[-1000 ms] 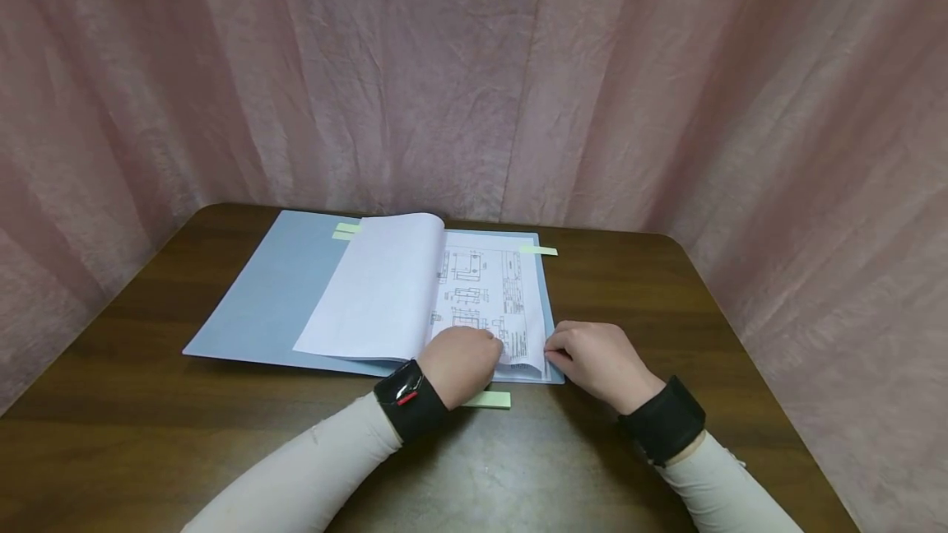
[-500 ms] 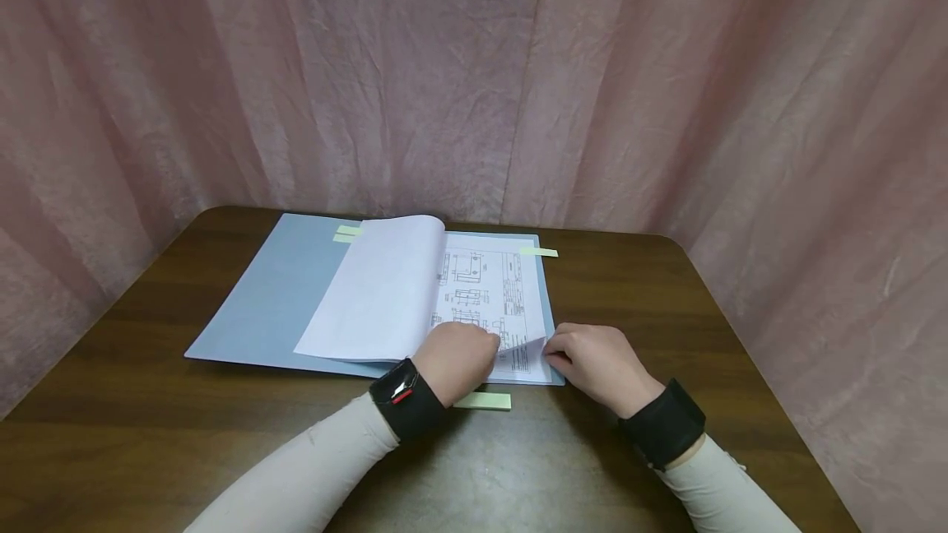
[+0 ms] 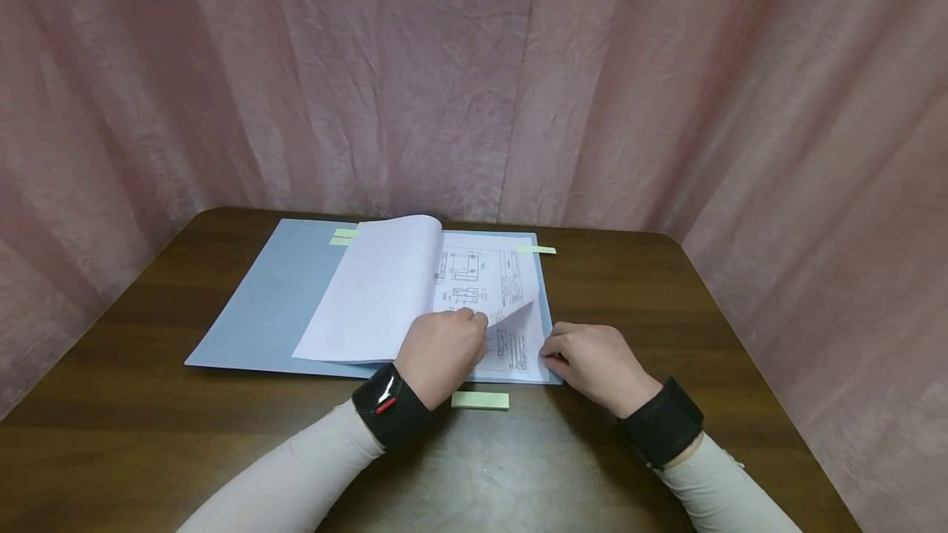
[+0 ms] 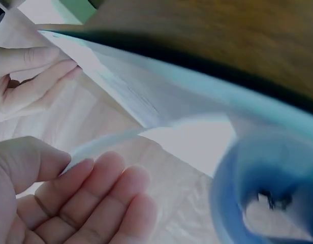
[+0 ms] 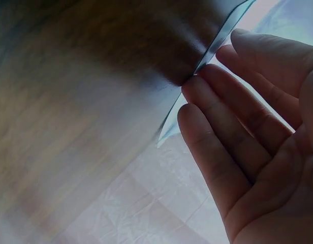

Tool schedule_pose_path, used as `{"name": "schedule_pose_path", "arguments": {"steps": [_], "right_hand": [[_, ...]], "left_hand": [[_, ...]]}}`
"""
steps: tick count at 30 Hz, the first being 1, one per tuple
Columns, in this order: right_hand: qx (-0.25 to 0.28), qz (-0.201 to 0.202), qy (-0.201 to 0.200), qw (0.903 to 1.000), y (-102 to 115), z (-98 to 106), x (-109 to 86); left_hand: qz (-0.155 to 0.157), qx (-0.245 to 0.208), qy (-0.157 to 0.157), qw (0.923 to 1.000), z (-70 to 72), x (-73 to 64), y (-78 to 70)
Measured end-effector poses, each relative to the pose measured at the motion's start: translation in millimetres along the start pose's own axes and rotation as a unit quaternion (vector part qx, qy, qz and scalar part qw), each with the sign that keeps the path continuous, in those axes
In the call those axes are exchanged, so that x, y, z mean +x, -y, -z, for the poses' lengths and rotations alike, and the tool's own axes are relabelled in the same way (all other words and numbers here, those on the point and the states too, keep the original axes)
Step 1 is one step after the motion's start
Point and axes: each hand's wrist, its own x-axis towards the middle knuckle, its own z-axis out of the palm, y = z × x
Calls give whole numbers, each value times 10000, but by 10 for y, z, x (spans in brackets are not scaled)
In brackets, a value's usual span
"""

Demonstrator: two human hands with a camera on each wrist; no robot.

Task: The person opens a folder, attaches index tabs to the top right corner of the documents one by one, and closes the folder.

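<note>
A light-blue folder (image 3: 259, 303) lies spread on the table. Some white pages (image 3: 378, 294) are turned over to its left side, blank side up. On the right side is a sheet with a technical drawing (image 3: 467, 266). My left hand (image 3: 442, 352) pinches that sheet at its lower part between thumb and fingers, and its corner is raised in a curl. Another printed page (image 3: 522, 344) shows beneath. My right hand (image 3: 596, 360) touches the right edge of the pages and folder; in the right wrist view its fingers (image 5: 210, 147) are fairly straight along that edge.
A pale green sticky-note strip (image 3: 480, 400) lies on the wooden table (image 3: 629, 286) before the folder. Green tabs stick out at the drawing's right (image 3: 546, 250) and by the turned pages (image 3: 344, 235). A pink curtain (image 3: 444, 81) hangs behind the table.
My left hand has moved slightly up and left, lifting the drawing sheet's lower right corner higher and uncovering more of the page below. My right hand has stayed in place.
</note>
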Motion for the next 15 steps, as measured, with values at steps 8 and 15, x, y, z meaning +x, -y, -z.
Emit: {"name": "schedule_pose_path", "arguments": {"steps": [8, 15], "right_hand": [[-89, 86, -61, 9999, -16, 7, 3], [-48, 82, -76, 9999, 9, -9, 23]], "left_hand": [[-19, 333, -429, 9985, 103, -100, 47], [72, 523, -520, 9973, 131, -185, 168]]}}
